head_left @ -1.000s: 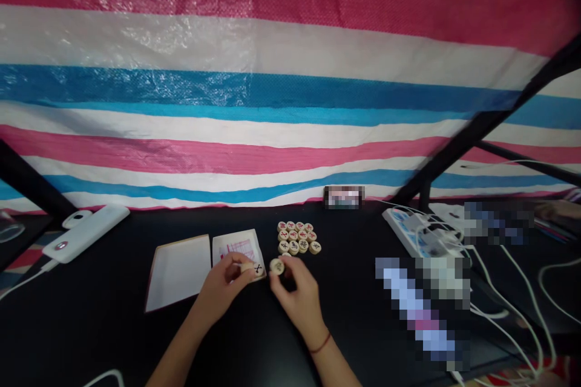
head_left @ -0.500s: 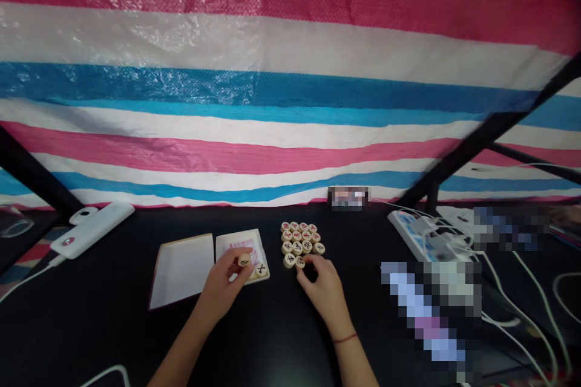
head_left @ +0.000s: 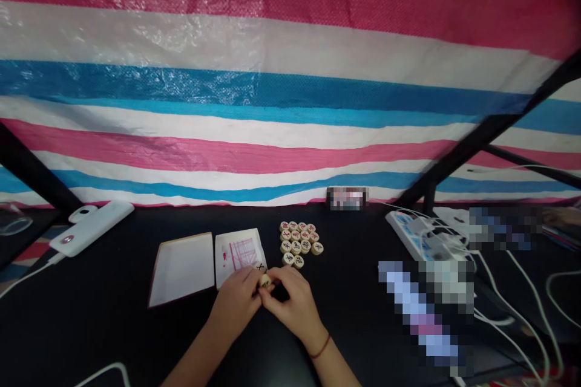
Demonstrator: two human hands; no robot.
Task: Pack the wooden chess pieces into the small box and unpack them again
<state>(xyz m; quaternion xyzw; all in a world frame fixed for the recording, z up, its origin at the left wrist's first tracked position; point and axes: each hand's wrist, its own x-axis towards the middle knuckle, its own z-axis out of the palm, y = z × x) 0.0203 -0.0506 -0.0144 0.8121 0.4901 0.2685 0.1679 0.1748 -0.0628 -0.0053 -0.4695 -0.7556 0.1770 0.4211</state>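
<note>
My left hand [head_left: 236,299] and my right hand [head_left: 293,299] meet in front of the open box, both with fingers closed on one round xiangqi piece [head_left: 265,281] with a dark character. Just beyond the fingers another piece [head_left: 260,266] with a black mark lies in the near right corner of the white box tray [head_left: 256,240]. A pink-lined paper [head_left: 242,253] shows inside that tray. To the right, several xiangqi pieces [head_left: 296,247] stand grouped in rows, red characters at the far side and black ones nearer. My left hand hides the tray's near edge.
The box's other half [head_left: 184,269] lies open at the left. A white power bank [head_left: 93,228] with a cable rests at the far left. A power strip [head_left: 408,236] and tangled white cables lie on the right. Striped sheeting [head_left: 272,157] hangs behind the black table [head_left: 267,351].
My right hand has let go of a black piece at the near end of the rows and moved left. My left hand has brought its piece out of the tray to meet it.
</note>
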